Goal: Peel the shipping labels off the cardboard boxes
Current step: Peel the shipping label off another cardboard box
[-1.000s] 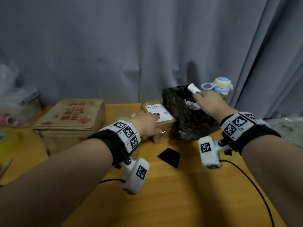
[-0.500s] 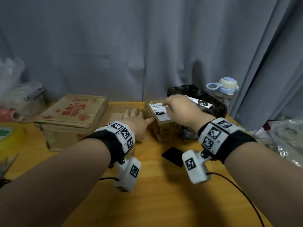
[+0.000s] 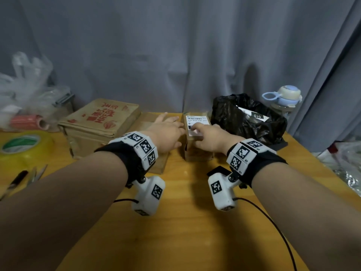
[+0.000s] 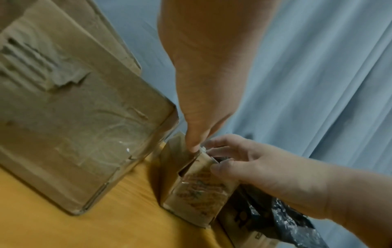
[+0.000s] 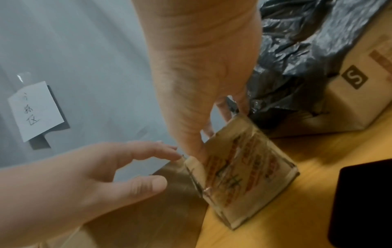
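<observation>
A small cardboard box [image 3: 197, 151] stands mid-table with a white shipping label [image 3: 196, 120] on its top. My right hand [image 3: 202, 132] covers the label's near end, and its curled fingers and thumb [image 4: 220, 167] pinch at the label's edge on the box's top rim. My left hand [image 3: 170, 128] lies flat with straight fingers over a flat box [image 3: 148, 122]. One of its fingertips [image 4: 194, 146] presses the small box's [image 4: 199, 189] left top edge. A peeled label [image 3: 254, 114] lies in the black bag [image 3: 234, 118].
A large red-printed box [image 3: 101, 122] stands at the left. Near the left edge lie a tape roll [image 3: 21, 145], scissors [image 3: 37, 173] and plastic bags [image 3: 25, 94]. A blue bottle [image 3: 283, 98] stands behind the bag, which sits in a box marked S [image 5: 354, 94]. A black flat item [image 5: 364, 201] lies near the small box.
My right hand came back from the black bag, where a peeled label now lies, and settled on the small box's label. The left hand stayed beside the box.
</observation>
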